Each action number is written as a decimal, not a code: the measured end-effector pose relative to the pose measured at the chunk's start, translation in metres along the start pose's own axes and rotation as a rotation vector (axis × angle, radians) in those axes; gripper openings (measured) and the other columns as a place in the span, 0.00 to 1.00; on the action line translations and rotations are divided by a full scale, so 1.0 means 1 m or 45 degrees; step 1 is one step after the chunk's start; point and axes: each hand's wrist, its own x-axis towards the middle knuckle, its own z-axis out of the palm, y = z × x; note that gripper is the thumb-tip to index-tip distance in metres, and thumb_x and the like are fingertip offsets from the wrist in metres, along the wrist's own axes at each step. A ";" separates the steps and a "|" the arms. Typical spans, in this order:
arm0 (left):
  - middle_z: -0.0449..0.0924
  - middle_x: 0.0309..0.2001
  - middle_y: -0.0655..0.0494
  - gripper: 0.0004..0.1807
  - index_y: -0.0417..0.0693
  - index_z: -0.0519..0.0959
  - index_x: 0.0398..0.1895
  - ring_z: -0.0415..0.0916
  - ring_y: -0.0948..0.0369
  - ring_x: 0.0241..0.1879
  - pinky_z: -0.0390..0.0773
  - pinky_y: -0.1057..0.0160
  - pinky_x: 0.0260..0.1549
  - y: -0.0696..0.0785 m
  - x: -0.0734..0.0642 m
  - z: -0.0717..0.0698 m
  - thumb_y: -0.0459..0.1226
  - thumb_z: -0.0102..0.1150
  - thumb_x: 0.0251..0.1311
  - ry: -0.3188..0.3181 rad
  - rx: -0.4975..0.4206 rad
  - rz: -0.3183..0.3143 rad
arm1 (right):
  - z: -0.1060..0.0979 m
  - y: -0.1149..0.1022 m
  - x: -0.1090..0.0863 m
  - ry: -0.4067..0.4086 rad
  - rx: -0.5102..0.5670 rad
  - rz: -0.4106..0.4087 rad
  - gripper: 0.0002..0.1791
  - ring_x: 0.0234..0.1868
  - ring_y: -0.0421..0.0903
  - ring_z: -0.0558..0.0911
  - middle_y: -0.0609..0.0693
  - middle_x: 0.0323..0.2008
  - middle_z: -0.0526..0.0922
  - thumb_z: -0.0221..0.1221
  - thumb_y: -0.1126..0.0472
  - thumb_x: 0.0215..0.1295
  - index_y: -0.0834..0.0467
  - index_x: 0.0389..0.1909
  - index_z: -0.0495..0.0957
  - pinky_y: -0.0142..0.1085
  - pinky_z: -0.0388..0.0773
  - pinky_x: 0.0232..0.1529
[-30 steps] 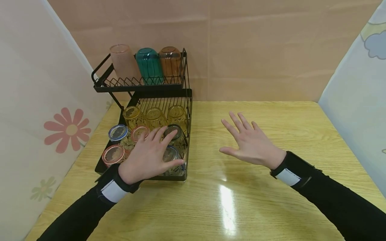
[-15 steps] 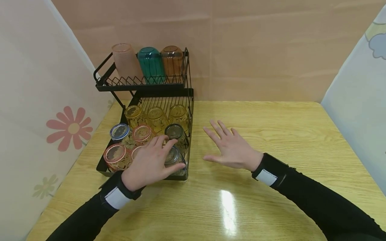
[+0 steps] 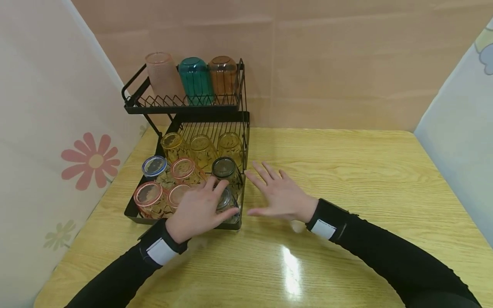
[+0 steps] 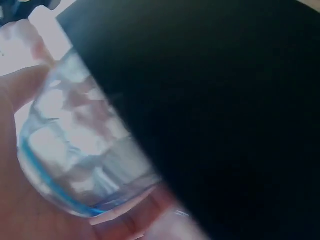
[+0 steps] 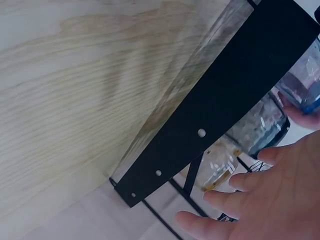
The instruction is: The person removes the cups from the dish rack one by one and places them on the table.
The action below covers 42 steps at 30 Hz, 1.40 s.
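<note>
A two-tier black rack point(image 3: 185, 110) stands at the left of the table with several glasses on it. My left hand point(image 3: 200, 211) grips a clear glass with a blue ring point(image 3: 226, 199) at the lower tier's front right corner. In the left wrist view, thumb and fingers lie around this glass point(image 4: 85, 150); a dark panel hides part of it. My right hand point(image 3: 283, 196) hovers just right of the rack, fingers spread and holding nothing. Its fingers point toward the rack's side in the right wrist view. Behind the gripped glass sits a dark grey one point(image 3: 225, 167).
Red-ringed glasses point(image 3: 149, 194), a blue-ringed glass point(image 3: 154, 166) and yellow glasses point(image 3: 202, 149) share the lower tier. Pink point(image 3: 165, 77), teal point(image 3: 195, 81) and amber point(image 3: 223, 77) glasses stand above. The wooden table point(image 3: 346, 167) extends right, between patterned side walls.
My right hand has moved left, close to the rack's side. My left hand has shifted slightly right and down, its fingers closing round the blue-ringed glass.
</note>
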 end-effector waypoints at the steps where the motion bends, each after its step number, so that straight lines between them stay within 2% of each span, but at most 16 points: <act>1: 0.69 0.33 0.48 0.38 0.46 0.69 0.51 0.69 0.58 0.21 0.61 0.67 0.10 0.000 0.001 0.001 0.67 0.44 0.52 0.002 0.009 0.004 | 0.001 -0.001 0.001 -0.002 -0.003 -0.008 0.52 0.69 0.56 0.40 0.53 0.71 0.35 0.32 0.20 0.51 0.48 0.71 0.38 0.61 0.54 0.56; 9: 0.70 0.28 0.50 0.35 0.45 0.69 0.44 0.58 0.66 0.10 0.54 0.69 0.06 -0.001 0.009 0.007 0.66 0.43 0.53 0.061 0.093 0.085 | 0.000 -0.007 0.001 -0.005 -0.024 -0.035 0.52 0.68 0.58 0.42 0.55 0.71 0.37 0.34 0.21 0.52 0.49 0.71 0.39 0.60 0.54 0.55; 16: 0.69 0.23 0.53 0.33 0.45 0.70 0.41 0.50 0.69 0.08 0.51 0.70 0.05 -0.004 0.011 0.004 0.65 0.47 0.51 0.100 0.122 0.146 | -0.005 0.001 -0.009 -0.018 -0.051 0.002 0.51 0.68 0.56 0.44 0.53 0.71 0.36 0.33 0.22 0.53 0.49 0.71 0.40 0.58 0.55 0.57; 22: 0.66 0.20 0.55 0.33 0.45 0.70 0.39 0.45 0.68 0.06 0.49 0.70 0.05 -0.003 0.017 -0.008 0.66 0.45 0.53 0.130 0.146 0.169 | -0.008 0.015 -0.022 -0.027 -0.050 0.058 0.50 0.68 0.55 0.44 0.52 0.71 0.37 0.31 0.22 0.54 0.49 0.71 0.41 0.57 0.55 0.57; 28: 0.69 0.23 0.53 0.33 0.45 0.70 0.41 0.47 0.68 0.06 0.50 0.68 0.05 -0.003 0.025 -0.022 0.66 0.46 0.52 0.087 0.174 0.154 | -0.011 0.028 -0.035 -0.015 -0.060 0.101 0.49 0.68 0.55 0.44 0.54 0.71 0.39 0.31 0.22 0.54 0.47 0.71 0.38 0.57 0.57 0.56; 36: 0.61 0.20 0.57 0.32 0.45 0.69 0.41 0.49 0.67 0.06 0.50 0.66 0.06 -0.004 0.036 -0.038 0.65 0.46 0.53 0.045 0.156 0.151 | -0.017 0.046 -0.058 0.039 -0.041 0.161 0.48 0.68 0.54 0.45 0.53 0.71 0.40 0.34 0.23 0.55 0.47 0.71 0.39 0.56 0.57 0.56; 42: 0.60 0.19 0.58 0.32 0.46 0.70 0.41 0.50 0.66 0.07 0.51 0.65 0.06 -0.001 0.049 -0.047 0.65 0.47 0.53 0.097 0.110 0.143 | -0.025 0.059 -0.073 0.075 -0.002 0.242 0.48 0.68 0.55 0.47 0.53 0.70 0.42 0.39 0.25 0.56 0.48 0.71 0.41 0.55 0.57 0.57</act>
